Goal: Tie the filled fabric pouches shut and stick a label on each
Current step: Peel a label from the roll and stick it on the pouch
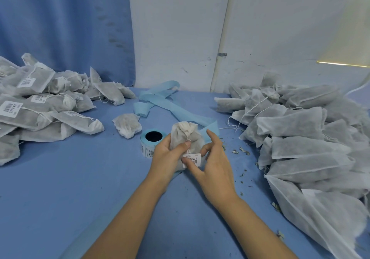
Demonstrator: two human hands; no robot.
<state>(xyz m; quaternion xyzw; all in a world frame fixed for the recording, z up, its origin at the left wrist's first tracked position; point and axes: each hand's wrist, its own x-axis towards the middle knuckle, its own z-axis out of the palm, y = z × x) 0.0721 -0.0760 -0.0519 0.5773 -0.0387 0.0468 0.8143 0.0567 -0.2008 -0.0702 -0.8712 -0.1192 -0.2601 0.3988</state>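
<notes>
Now, pouch (185, 136) upright in left hand (166, 156), right hand (214, 164) pressing its label (193, 158)

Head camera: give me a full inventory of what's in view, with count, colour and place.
held pouch: one, grey-white, centre, upright, neck tied
label: one, white with barcode, on the held pouch's lower front
labelled pouches: a pile, grey-white, left
unlabelled pouches: a larger pile, grey-white, right
loose pouch: one, grey-white, left of the roll
label roll: one, light blue with white labels, behind the left hand
backing strip: one, light blue, trailing from the centre to the back
crumbs: scattered, grey-green, right of the hands
table cover: one, blue
curtain: one, blue, back left
wall: white, back
left hand: grips the held pouch
right hand: thumb on the label
</notes>
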